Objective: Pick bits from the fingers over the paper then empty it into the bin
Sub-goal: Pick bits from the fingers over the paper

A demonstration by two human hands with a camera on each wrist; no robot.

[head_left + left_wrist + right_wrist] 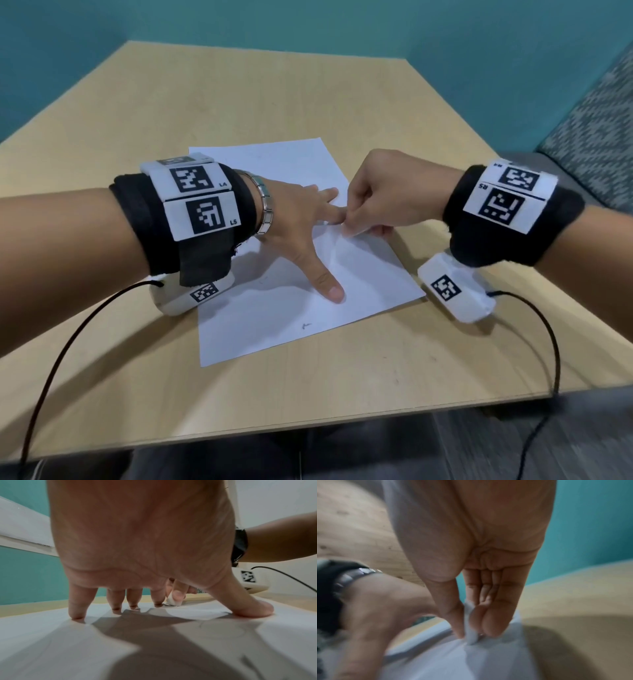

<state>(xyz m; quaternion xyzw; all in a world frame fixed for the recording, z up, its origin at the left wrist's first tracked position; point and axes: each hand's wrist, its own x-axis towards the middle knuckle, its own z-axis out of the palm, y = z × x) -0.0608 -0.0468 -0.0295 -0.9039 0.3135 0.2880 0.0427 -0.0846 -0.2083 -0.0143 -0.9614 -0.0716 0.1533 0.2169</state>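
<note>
A white sheet of paper (363, 274) lies on the wooden table (239, 96). My left hand (301, 222) is spread on the sheet, its fingertips (77, 615) and thumb pressing down on it. My right hand (352, 222) comes in from the right and pinches a small white wad (471, 630) between thumb and fingers. The wad (173, 601) touches the paper right beside the tip of my left index finger. In the right wrist view the paper (488, 662) bunches up slightly under the pinch. No bin is in view.
A grey patterned seat (592, 120) stands at the table's right side, with a teal wall behind. Black cables (61, 342) hang from both wrist units over the table's near edge.
</note>
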